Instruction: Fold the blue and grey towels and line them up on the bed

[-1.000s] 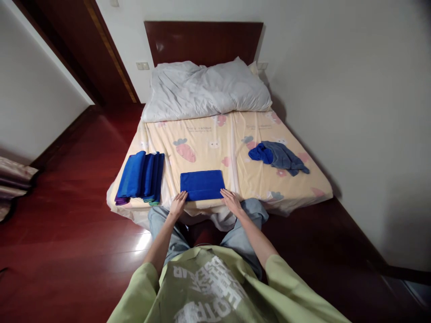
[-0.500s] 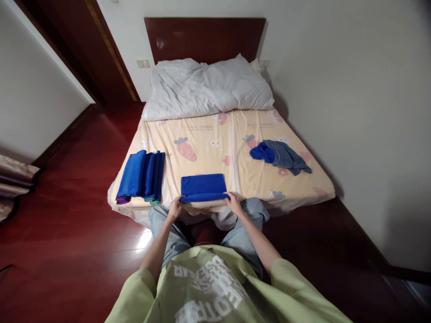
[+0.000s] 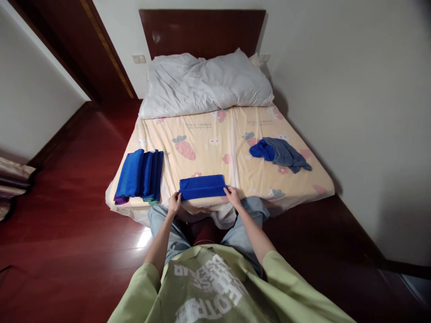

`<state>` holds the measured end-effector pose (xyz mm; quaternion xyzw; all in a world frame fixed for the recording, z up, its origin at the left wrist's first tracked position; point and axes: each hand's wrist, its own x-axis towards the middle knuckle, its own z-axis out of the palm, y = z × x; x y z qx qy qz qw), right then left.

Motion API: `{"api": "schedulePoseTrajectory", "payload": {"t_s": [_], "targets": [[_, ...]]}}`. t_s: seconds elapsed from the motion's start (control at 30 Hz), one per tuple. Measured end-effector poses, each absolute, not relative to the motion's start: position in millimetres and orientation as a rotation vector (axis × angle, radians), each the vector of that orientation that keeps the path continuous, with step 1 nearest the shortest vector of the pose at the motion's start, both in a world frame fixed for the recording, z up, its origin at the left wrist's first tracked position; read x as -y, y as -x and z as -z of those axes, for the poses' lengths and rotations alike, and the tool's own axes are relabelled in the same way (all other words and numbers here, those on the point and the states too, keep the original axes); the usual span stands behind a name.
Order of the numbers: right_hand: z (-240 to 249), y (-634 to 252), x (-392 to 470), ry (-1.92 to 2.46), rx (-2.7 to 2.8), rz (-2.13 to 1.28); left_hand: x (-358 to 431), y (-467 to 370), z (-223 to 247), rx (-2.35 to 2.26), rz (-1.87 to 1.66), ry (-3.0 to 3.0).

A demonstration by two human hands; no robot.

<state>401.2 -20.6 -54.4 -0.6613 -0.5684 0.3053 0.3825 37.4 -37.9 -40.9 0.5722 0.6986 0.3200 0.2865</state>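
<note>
A blue towel (image 3: 202, 186) lies at the near edge of the bed, partly folded, with its near strip turned up over the rest. My left hand (image 3: 174, 203) pinches its left end close to the near corner. At the right end, my right hand (image 3: 232, 196) has the folded strip between thumb and fingers. To the left is a stack of folded towels (image 3: 138, 175), mostly blue, with purple and green edges showing underneath. A crumpled grey-blue and bright blue cloth (image 3: 284, 154) lies on the right of the bed.
The bed has a yellow sheet (image 3: 202, 152) with carrot prints. A bunched white quilt (image 3: 205, 85) lies against the dark wooden headboard (image 3: 205, 33). A wall (image 3: 353, 112) runs along the right side, and a curtain (image 3: 15, 184) hangs at the far left.
The near strip of the blue towel has moved away from me and now lies flatter over the rest. Both hands keep hold of its ends. The view has shifted slightly.
</note>
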Motion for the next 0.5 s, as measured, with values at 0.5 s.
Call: {"api": "schedulePoseTrajectory", "payload": {"t_s": [0.5], "targets": [[54.2, -398.3, 16.9, 1.671, 1.422, -0.757, 36.7, -38.4, 43.1, -1.97, -0.835, -1.503]]}}
